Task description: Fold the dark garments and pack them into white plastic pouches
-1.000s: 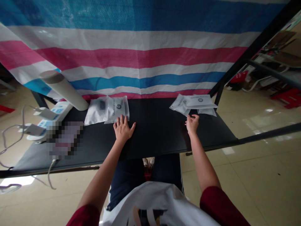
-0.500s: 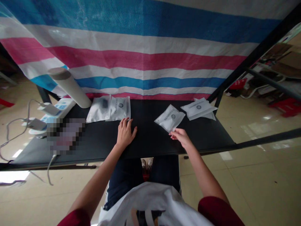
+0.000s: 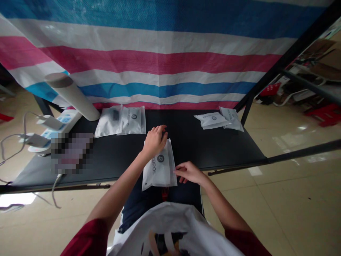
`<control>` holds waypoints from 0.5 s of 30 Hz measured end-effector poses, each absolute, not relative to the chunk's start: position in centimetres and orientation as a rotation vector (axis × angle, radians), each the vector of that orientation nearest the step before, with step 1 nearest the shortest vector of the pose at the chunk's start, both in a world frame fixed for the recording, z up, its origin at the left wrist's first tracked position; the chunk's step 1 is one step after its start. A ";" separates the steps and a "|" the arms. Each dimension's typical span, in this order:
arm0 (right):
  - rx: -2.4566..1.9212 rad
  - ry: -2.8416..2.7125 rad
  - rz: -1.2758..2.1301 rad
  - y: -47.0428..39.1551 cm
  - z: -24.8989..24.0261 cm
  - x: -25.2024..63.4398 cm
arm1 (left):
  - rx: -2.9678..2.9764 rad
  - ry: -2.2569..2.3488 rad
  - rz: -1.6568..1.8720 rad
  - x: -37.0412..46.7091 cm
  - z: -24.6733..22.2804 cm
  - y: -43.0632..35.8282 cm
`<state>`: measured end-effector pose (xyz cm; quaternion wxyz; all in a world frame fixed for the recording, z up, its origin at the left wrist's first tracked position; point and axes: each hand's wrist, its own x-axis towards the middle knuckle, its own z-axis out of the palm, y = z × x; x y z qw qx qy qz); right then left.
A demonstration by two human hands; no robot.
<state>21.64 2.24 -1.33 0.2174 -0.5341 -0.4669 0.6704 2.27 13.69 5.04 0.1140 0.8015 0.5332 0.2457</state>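
A frosted white zip pouch (image 3: 163, 167) with a dark round logo and lettering lies turned at the front edge of the black table, its near end jutting over my lap. At its right side, my right hand (image 3: 189, 172) pinches the edge between thumb and fingers. My left hand (image 3: 156, 141) is over the pouch's far left corner and covers it. Its fingers are loosely bent, thumb apart from them; I see nothing gripped between them. Two similar pouches (image 3: 133, 121) lie side by side beyond my left hand. Two more pouches (image 3: 214, 121) overlap at the far right.
A white bottle with a grey cap (image 3: 73, 96) stands at the back left, beside a power strip (image 3: 65, 124) with plugged-in chargers. A blurred-out phone-like item (image 3: 74, 153) with a cable lies in front. Behind the black table (image 3: 213, 149) hangs a striped sheet (image 3: 160, 64).
My right hand has brought one pouch from the right to the table's front edge, turning it. My left hand has moved right, over that pouch. The two right-hand pouches lie differently.
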 end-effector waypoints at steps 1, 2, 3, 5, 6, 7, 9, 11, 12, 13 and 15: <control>-1.496 -1.250 1.793 3.2 -1.3 21.7 | 2.351 1.617 0.554 2.8 4.7 14.2; -1.505 -1.200 1.729 4.3 -1.3 21.7 | 2.340 1.663 0.386 3.2 4.3 14.6; -1.513 -1.148 1.666 5.5 -1.4 21.6 | 2.322 1.692 0.244 3.4 3.8 15.0; -1.514 -1.074 1.556 8.0 -1.9 21.0 | 2.289 1.691 0.085 3.6 2.8 15.5; -1.502 -1.065 1.511 9.2 -2.2 20.5 | 2.282 1.670 0.068 3.5 2.4 15.7; -1.481 -1.080 1.472 10.3 -2.5 20.1 | 2.281 1.643 0.070 3.5 2.1 15.8; -1.443 -1.161 1.396 12.1 -3.3 19.2 | 2.283 1.582 0.071 3.2 1.7 15.9; -1.419 -1.262 1.336 13.2 -4.0 18.7 | 2.283 1.539 0.082 2.9 1.6 16.0; -1.411 -1.299 1.320 13.6 -4.3 18.6 | 2.279 1.526 0.090 2.7 1.6 16.1; -1.402 -1.320 1.319 13.8 -4.5 18.5 | 2.275 1.517 0.098 2.6 1.6 16.1; -1.377 -1.302 1.355 13.8 -4.7 18.4 | 2.265 1.506 0.118 2.5 1.5 16.2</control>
